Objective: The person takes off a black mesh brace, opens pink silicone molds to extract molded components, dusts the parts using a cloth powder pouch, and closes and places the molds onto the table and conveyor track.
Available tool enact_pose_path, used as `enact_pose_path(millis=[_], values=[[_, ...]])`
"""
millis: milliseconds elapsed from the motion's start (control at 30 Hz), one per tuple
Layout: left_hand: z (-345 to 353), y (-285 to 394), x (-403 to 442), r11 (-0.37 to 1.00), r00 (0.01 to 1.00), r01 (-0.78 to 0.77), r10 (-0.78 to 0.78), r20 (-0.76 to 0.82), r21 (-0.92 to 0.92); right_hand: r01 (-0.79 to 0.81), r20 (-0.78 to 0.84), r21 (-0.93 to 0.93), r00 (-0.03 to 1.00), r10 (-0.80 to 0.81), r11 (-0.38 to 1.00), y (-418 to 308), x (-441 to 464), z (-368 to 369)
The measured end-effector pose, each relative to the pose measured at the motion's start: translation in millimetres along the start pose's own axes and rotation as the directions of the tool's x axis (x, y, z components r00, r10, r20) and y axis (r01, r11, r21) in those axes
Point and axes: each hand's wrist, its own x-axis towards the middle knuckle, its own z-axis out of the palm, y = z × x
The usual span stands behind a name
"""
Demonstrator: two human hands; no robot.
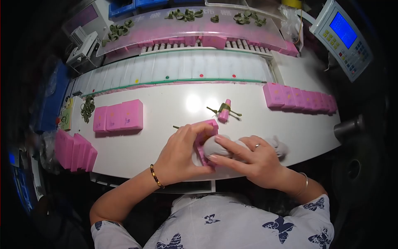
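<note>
Pink in the head view, an open block (200,151) sits in the left hand (176,152), thumb and fingers curled around it, while the right hand (260,162) grips a grey cloth bag (211,147) against its hollow; this one looks unfinished. Beyond both hands lies a stick (222,118) with olive ribbon (225,108). Whether the grouped blocks (131,115) left of the left hand are done, I cannot tell.

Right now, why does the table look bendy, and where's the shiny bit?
Head view: the wide lens likely bends the edges of the white table; head view: glare shines left of the green-tied pink roll; corners go black.
</note>
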Motion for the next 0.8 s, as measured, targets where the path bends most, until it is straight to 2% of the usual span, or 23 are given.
enact_pose_path(millis=[67,100,167,200,267,300,367,400,433,467,500,533,567,600,633,700,733,800], values=[[0,-3,-3,0.999,1.0,-0.018,0.018,-0.009,0.027,-0.12,0.074,0.053,0.99,0.116,0.991,12,-11,-15],[1,-3,-4,0.998,0.999,-0.04,0.04,-0.003,0.052,-0.121,0.078,0.052,0.99,0.117,0.991,18,-17,-19],[7,3,-8,1.0,0.999,-0.024,0.024,-0.021,-0.012,-0.279,-0.009,-0.033,0.96,0.279,0.96,38,-23,-28],[12,2,-13,0.995,0.993,-0.097,0.098,-0.064,0.023,-0.284,-0.01,-0.043,0.959,0.284,0.958,47,-28,-27],[21,14,-20,0.959,0.96,-0.241,0.258,-0.108,0.148,-0.381,0.154,-0.198,0.898,0.412,0.903,65,-34,-19],[24,12,-24,0.906,0.936,-0.339,0.353,-0.008,0.254,-0.382,0.148,-0.201,0.898,0.413,0.902,69,-26,-19],[28,23,-24,0.935,0.951,-0.304,0.309,0.002,0.184,-0.381,0.047,0.088,0.925,0.378,0.921,72,0,-12],[24,27,-22,0.933,0.951,-0.305,0.309,0.006,0.19,-0.323,0.001,0.183,0.945,0.328,0.929,80,11,-2],[18,31,-18,0.964,0.969,-0.248,0.247,0.025,0.097,-0.323,-0.006,0.187,0.944,0.33,0.928,84,23,8],[14,33,-15,0.983,0.982,-0.184,0.183,0.049,0.005,-0.417,0.106,0.319,0.908,0.406,0.851,86,35,17],[13,32,-13,0.983,0.982,-0.182,0.181,0.052,0.016,-0.505,0.225,0.432,0.862,0.454,0.747,87,43,25],[14,28,-11,0.994,0.995,-0.095,0.093,-0.044,-0.05,-0.497,0.217,0.441,0.867,0.449,0.747,89,47,34],[13,23,-8,0.992,0.991,-0.014,-0.003,-0.137,-0.124,-0.533,0.316,0.429,0.845,0.431,0.73,90,51,42],[9,16,-4,0.999,0.983,-0.034,0.03,-0.18,-0.017,-0.567,0.414,0.41,0.814,0.408,0.715,90,56,47],[6,14,-1,1.0,0.982,-0.029,0.026,-0.186,-0.011,-0.559,0.413,0.414,0.819,0.4,0.718,89,58,45],[6,11,6,0.929,0.936,0.235,-0.296,-0.192,-0.286,-0.625,0.479,0.52,0.778,0.407,0.583,83,56,36],[6,7,9,0.935,0.941,0.221,-0.279,-0.189,-0.278,-0.627,0.483,0.517,0.776,0.406,0.583,80,52,39],[9,6,18,0.911,0.938,0.224,-0.298,-0.176,-0.346,-0.544,0.34,0.768,0.794,0.503,0.34,70,39,46]])
